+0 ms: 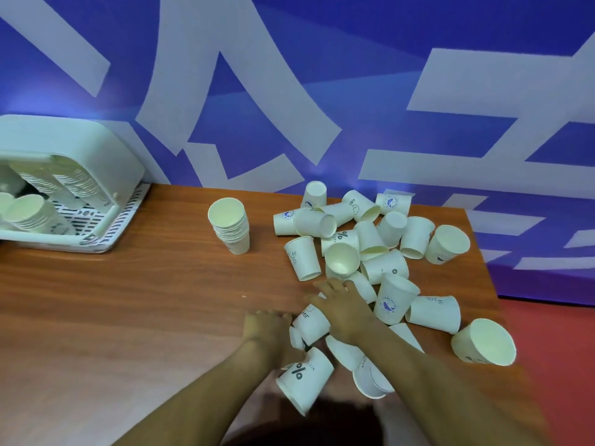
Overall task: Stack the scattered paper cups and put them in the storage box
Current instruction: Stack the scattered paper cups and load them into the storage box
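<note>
A heap of white printed paper cups [376, 252] lies scattered on the right half of the brown wooden table [128, 300]. The right hand [344, 310] rests on a tipped cup [310, 321] at the heap's near edge, fingers curled over it. The left hand [265, 329] touches that cup's left side; its grasp cannot be told. An upright cup stack [230, 226] stands left of the heap. The white plastic storage box [67, 185], already holding stacks, sits far left.

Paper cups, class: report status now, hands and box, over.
Left hand and right hand both on one cup at the pile's near edge. Upright stack waits mid-table. Storage box far left, already holding stacks. Path unobstructed.
</note>
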### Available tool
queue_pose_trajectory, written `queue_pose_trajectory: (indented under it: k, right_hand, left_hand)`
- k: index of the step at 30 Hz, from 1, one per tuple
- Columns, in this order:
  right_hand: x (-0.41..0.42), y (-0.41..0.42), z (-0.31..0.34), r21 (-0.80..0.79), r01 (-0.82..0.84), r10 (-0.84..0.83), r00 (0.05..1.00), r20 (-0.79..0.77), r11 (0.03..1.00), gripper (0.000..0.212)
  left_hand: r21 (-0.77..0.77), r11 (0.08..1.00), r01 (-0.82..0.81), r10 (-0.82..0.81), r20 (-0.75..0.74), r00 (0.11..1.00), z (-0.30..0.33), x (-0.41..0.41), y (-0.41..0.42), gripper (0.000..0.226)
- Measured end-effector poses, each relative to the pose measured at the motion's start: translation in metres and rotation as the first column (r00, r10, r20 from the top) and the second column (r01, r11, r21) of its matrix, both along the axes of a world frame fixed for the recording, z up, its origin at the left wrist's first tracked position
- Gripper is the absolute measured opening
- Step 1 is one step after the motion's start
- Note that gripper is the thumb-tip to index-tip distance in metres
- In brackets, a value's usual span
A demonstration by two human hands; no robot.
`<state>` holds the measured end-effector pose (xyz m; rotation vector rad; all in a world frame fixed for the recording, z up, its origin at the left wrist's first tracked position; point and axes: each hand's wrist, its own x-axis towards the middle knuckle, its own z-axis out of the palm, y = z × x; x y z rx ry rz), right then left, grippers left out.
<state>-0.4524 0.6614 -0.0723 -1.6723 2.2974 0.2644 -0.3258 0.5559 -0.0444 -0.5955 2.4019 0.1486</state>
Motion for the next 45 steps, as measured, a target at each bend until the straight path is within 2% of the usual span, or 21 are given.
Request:
queue_pose_trajectory:
  k: [3,8,11,16,22,24,27,28,29,34,37,40,45]
  right_hand:
    - [-0.005,-0.001,-0.006,-0.004,-0.002,0.002,0.999,0.036,1.0,0.067]
    - [-0.008,0.001,-0.01,-0.009,0.008,-0.007,0.998,0.06,1.0,0.064]
    - [-0.008,0.001,-0.006,-0.054,0.044,-0.039,0.994,0.104,0.998,0.064]
    - [-0.001,-0.011,0.013,-0.119,0.114,-0.09,0.979,0.184,0.986,0.068]
    - [0.021,-0.032,0.041,-0.182,0.192,-0.159,0.97,0.182,0.964,0.066]
    - [0.031,-0.04,0.049,-0.182,0.229,-0.199,0.965,0.17,0.956,0.067]
    - [0.05,-0.06,0.061,-0.154,0.307,-0.276,0.941,0.196,0.939,0.069]
    - [0.057,-0.068,0.066,-0.151,0.33,-0.297,0.932,0.208,0.932,0.07]
    - [0.065,-0.077,0.07,-0.153,0.352,-0.315,0.923,0.221,0.923,0.07]
    - [0.116,-0.133,0.092,-0.23,0.445,-0.376,0.881,0.288,0.866,0.068]
    - [0.147,-0.17,0.096,-0.274,0.496,-0.388,0.846,0.365,0.824,0.072]
    - [0.172,-0.2,0.097,-0.273,0.551,-0.416,0.805,0.424,0.788,0.075]
    - [0.201,-0.219,0.095,-0.255,0.582,-0.431,0.774,0.464,0.772,0.084]
  left_hand:
    - [0.028,0.999,-0.023,0.024,-0.026,0.999,0.003,-0.005,0.005,0.057]
    - [0.051,0.994,-0.091,0.094,-0.042,0.995,0.008,-0.006,-0.003,0.048]
    - [0.037,0.991,-0.131,0.133,-0.045,0.99,0.021,-0.002,-0.017,0.051]
    - [0.079,0.952,-0.296,0.303,-0.103,0.947,0.034,0.023,-0.057,0.051]
    - [0.214,0.898,-0.385,0.432,-0.25,0.867,0.042,0.062,-0.1,0.06]
    - [0.266,0.885,-0.381,0.451,-0.292,0.844,0.04,0.075,-0.114,0.068]
    - [0.268,0.895,-0.358,0.427,-0.273,0.862,0.039,0.096,-0.142,0.102]
    - [0.259,0.9,-0.351,0.416,-0.271,0.868,0.04,0.105,-0.153,0.106]
    - [0.251,0.905,-0.343,0.407,-0.277,0.87,0.041,0.113,-0.165,0.104]
    - [0.288,0.904,-0.316,0.409,-0.367,0.835,0.048,0.16,-0.231,0.063]
    - [0.411,0.873,-0.262,0.451,-0.478,0.754,0.049,0.186,-0.264,0.054]
    - [0.446,0.866,-0.225,0.462,-0.544,0.701,0.049,0.207,-0.29,0.06]
    - [0.543,0.808,-0.228,0.544,-0.539,0.643,0.04,0.23,-0.311,0.087]
